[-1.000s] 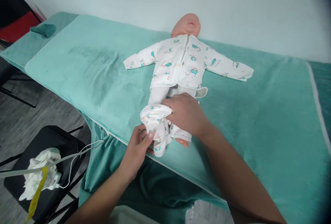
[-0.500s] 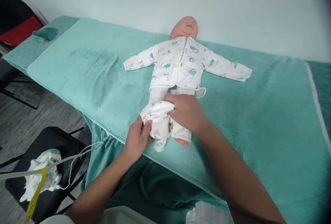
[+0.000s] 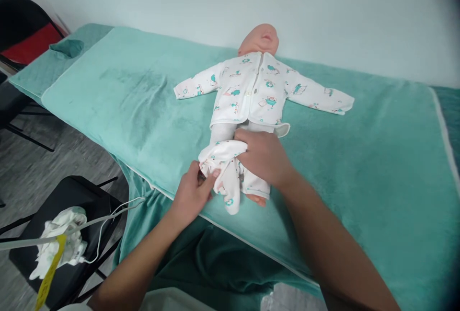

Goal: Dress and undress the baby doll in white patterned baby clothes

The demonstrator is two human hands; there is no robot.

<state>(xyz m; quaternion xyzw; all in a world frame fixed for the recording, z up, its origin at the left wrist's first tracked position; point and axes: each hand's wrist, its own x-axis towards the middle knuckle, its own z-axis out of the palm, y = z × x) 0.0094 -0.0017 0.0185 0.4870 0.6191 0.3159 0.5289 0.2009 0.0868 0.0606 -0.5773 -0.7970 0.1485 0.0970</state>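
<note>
white trousers (image 3: 225, 152) in closed right grip (image 3: 265, 156)

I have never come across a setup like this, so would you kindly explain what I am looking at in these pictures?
There is no machine here: you see a person's own bare hands and forearms. Every picture comes from one camera worn on that person's head, looking forward and down.

A baby doll lies on its back on a green cover, wearing a patterned white jacket. Patterned trousers are bunched around its lower legs, with one foot showing below a cuff.

The right hand holds the bunched cloth at the top, while the left hand grips one trouser leg from the side, some fingers hidden.
</note>
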